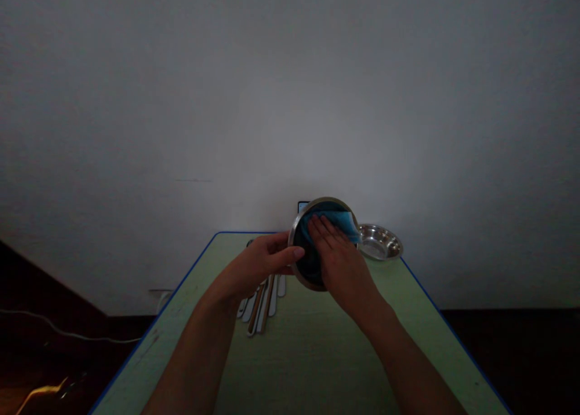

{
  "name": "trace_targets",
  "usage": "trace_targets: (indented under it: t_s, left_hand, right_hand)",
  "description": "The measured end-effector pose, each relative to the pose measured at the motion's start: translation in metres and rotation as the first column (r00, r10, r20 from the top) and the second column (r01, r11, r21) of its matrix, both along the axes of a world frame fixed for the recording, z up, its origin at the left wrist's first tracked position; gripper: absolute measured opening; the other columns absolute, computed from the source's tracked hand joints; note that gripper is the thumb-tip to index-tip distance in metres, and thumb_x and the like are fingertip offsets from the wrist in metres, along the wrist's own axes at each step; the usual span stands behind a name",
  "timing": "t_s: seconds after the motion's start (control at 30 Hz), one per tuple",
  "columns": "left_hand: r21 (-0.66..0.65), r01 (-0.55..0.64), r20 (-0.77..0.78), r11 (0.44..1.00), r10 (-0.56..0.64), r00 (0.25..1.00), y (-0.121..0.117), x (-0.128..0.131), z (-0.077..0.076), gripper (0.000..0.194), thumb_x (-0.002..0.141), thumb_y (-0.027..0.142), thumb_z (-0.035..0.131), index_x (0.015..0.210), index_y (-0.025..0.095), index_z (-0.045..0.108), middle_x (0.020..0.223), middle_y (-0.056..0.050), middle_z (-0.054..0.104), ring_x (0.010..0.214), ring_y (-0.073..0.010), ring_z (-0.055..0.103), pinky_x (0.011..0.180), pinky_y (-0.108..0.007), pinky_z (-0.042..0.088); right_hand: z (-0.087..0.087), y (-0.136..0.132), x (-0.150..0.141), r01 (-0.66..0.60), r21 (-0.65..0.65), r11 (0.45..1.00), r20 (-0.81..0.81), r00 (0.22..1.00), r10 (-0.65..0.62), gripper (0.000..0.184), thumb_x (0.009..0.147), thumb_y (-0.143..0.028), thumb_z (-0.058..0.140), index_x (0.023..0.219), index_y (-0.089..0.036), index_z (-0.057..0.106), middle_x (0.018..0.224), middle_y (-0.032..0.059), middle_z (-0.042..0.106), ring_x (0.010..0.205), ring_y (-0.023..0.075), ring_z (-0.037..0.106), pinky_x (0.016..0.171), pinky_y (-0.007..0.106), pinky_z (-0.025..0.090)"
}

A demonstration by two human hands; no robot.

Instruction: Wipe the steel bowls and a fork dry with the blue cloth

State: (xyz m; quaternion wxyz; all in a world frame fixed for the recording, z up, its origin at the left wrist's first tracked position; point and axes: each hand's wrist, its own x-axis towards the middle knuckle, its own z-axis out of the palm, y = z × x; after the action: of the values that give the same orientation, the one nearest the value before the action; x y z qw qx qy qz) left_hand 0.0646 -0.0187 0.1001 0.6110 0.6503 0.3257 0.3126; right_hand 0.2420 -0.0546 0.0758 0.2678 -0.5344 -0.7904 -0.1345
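At the far left, a white cable (58, 330) runs across the dark floor (86, 373) toward the pale green bench (312, 354), which has a blue edge and stands against a plain wall (290, 101). On the bench, left of the middle, lies a bunch of cutlery (268, 306), side by side, with some of the handles brown and others light; the left forearm and hand cover part of it. Above the cutlery, the left hand (267, 255) has its grip closed around the left side of a round metal bowl (310, 264), thumb over the rim and fingers behind. The bowl is held up over the bench, tilted so that its dark inside faces the person. Behind its top edge, a small dark-edged object (302, 206) peeks out, mostly hidden. Inside the bowl, a blue cloth (343, 221) lies under the right hand (342, 264), whose fingers are stretched out, close together and pressed flat; the thumb is hidden, so I cannot tell whether this grip pinches the cloth. Farther right, a second, shiny bowl (380, 243) sits upright at the bench's far right corner.
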Motion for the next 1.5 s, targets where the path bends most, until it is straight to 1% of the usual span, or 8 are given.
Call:
trace_targets:
  t_s: [0.17,0.43,0.63,0.73,0.9,1.1,1.5]
  left_hand:
    - [0.014,0.006,0.004,1.000,-0.006,1.000,-0.0005,-0.0002,0.0002,0.034,0.078,0.036,0.065,0.109,0.022,0.066,0.091,-0.004,0.072,0.084,-0.0193,0.064,0.071,-0.028,0.050]
    - [-0.001,0.029,0.024,1.000,-0.029,0.999,0.0013,-0.0002,0.0011,0.034,0.079,0.035,0.065,0.111,0.024,0.066,0.094,-0.004,0.073,0.089,-0.0212,0.065,0.077,-0.032,0.050]
    - [0.008,0.025,0.045,1.000,-0.025,0.999,-0.0012,0.0019,0.0053,0.035,0.078,0.033,0.066,0.112,0.024,0.066,0.095,-0.003,0.072,0.090,-0.0203,0.065,0.076,-0.029,0.050]
    - [0.010,0.012,0.030,1.000,-0.013,0.999,-0.0020,0.0022,0.0067,0.036,0.077,0.032,0.066,0.112,0.025,0.066,0.096,-0.003,0.072,0.090,-0.0203,0.064,0.076,-0.029,0.049]
    - [0.030,-0.036,-0.003,0.999,0.036,0.999,-0.0031,0.0033,0.0085,0.037,0.075,0.032,0.067,0.111,0.023,0.066,0.092,-0.003,0.072,0.087,-0.0206,0.064,0.071,-0.028,0.050]
    - [0.017,-0.023,0.027,1.000,0.023,0.999,-0.0027,0.0033,0.0085,0.039,0.075,0.031,0.068,0.113,0.022,0.065,0.093,-0.004,0.072,0.091,-0.0222,0.064,0.077,-0.032,0.050]
    - [-0.004,-0.048,0.043,0.999,0.048,0.998,-0.0044,0.0033,0.0076,0.046,0.076,0.031,0.068,0.120,0.021,0.060,0.100,-0.006,0.071,0.084,-0.0186,0.064,0.072,-0.029,0.051]
  right_hand:
    - [0.0008,0.0000,0.0002,0.026,0.006,1.000,0.018,0.999,-0.026,0.057,0.082,-0.002,0.031,0.140,-0.006,0.035,0.146,0.0119,0.037,0.137,0.0223,0.029,0.110,0.044,0.031]
    - [0.0016,-0.0010,-0.0003,0.085,-0.001,0.996,0.049,0.995,-0.084,0.054,0.084,-0.003,0.032,0.138,-0.004,0.038,0.144,0.0135,0.040,0.133,0.0245,0.036,0.108,0.044,0.034]
    - [0.0022,-0.0018,-0.0003,0.124,-0.031,0.992,0.057,0.991,-0.122,0.052,0.085,-0.004,0.032,0.136,-0.003,0.041,0.141,0.0147,0.043,0.131,0.0253,0.039,0.107,0.043,0.034]
    - [0.0032,-0.0025,-0.0007,0.130,-0.045,0.990,0.051,0.990,-0.128,0.051,0.086,-0.004,0.032,0.136,-0.003,0.041,0.141,0.0147,0.044,0.131,0.0251,0.040,0.107,0.042,0.034]
    - [0.0056,-0.0048,-0.0020,0.165,-0.067,0.984,0.029,0.986,-0.164,0.049,0.086,-0.006,0.034,0.135,-0.005,0.043,0.138,0.0136,0.048,0.128,0.0267,0.041,0.104,0.044,0.035]
    - [0.0059,-0.0059,-0.0024,0.187,-0.058,0.981,0.030,0.982,-0.185,0.050,0.084,-0.007,0.037,0.133,-0.007,0.046,0.135,0.0142,0.052,0.125,0.0287,0.042,0.099,0.045,0.036]
    - [0.0079,-0.0090,-0.0027,0.200,-0.106,0.974,0.020,0.980,-0.199,0.048,0.082,-0.008,0.039,0.128,-0.007,0.050,0.128,0.0134,0.058,0.120,0.0278,0.045,0.095,0.043,0.034]
